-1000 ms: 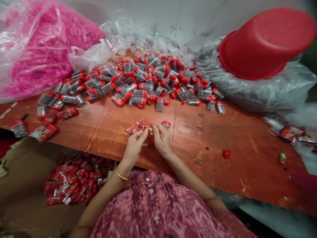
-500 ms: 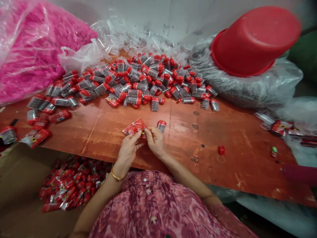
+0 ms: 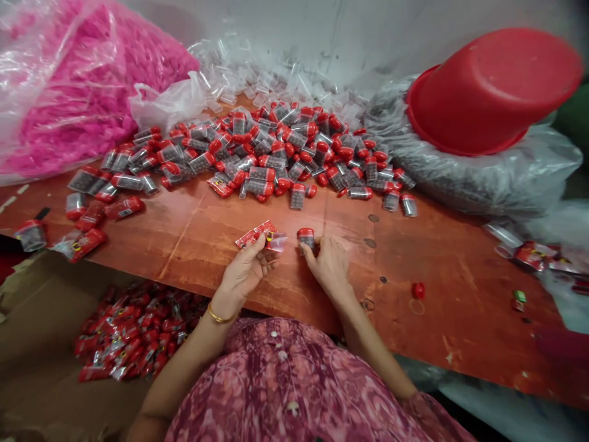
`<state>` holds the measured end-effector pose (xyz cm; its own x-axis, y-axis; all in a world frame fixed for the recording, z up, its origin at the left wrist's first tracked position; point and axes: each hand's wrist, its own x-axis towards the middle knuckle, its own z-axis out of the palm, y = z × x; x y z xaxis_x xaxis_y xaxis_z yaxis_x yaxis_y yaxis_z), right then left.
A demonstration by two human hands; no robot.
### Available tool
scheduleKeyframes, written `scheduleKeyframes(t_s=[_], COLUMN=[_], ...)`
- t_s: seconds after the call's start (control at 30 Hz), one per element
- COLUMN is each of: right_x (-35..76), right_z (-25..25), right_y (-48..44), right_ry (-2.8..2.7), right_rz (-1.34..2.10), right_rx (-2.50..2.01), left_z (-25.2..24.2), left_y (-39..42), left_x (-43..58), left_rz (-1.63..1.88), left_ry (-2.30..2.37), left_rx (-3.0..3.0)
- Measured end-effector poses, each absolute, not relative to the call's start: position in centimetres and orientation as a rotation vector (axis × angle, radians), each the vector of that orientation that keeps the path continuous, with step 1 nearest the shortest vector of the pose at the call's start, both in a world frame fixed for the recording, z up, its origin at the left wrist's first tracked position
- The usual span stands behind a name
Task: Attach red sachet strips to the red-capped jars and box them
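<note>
My left hand (image 3: 246, 270) pinches a small red printed wrapper (image 3: 261, 236) just above the reddish wooden table (image 3: 460, 264). My right hand (image 3: 327, 264) has closed its fingers round a small clear container with a red cap (image 3: 305, 237) standing on the table to the right of the wrapper. A big heap of like red-capped containers (image 3: 276, 153) lies farther back on the table.
A clear bag of pink pieces (image 3: 78, 92) sits back left, and loose clear tubes (image 3: 257, 73) lie behind the heap. A red tub (image 3: 492, 92) rests tilted on a grey plastic bag (image 3: 483, 172). A cardboard box of wrapped red packs (image 3: 133, 331) stands lower left. A loose red cap (image 3: 419, 290) lies right.
My right hand let go of the wrapper and moved right onto the red-capped container. My left hand kept the wrapper.
</note>
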<state>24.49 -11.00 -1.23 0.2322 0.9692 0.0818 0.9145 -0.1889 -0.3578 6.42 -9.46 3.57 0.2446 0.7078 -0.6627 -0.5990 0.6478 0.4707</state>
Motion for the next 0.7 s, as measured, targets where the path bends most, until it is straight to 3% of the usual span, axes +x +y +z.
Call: scheduleKeyframes(t_s=[0.2, 0.37, 0.7], right_x=[24.8, 24.9, 24.0], right_z=[-1.2, 2.1, 4.6], right_y=[-12.0, -14.5, -14.2], right_ry=[-1.378, -1.087, -1.309], right_rz=[0.663, 1.043, 1.155], right_rx=[-1.749, -1.384, -1.333], left_z=[3.5, 3.6, 3.5], left_y=[-9.8, -9.9, -10.3], left_x=[5.9, 5.7, 5.9], left_rz=[0.889, 0.893, 0.886], left_ry=[0.977, 0.975, 0.948], left_rx=[0.175, 0.228, 0.423])
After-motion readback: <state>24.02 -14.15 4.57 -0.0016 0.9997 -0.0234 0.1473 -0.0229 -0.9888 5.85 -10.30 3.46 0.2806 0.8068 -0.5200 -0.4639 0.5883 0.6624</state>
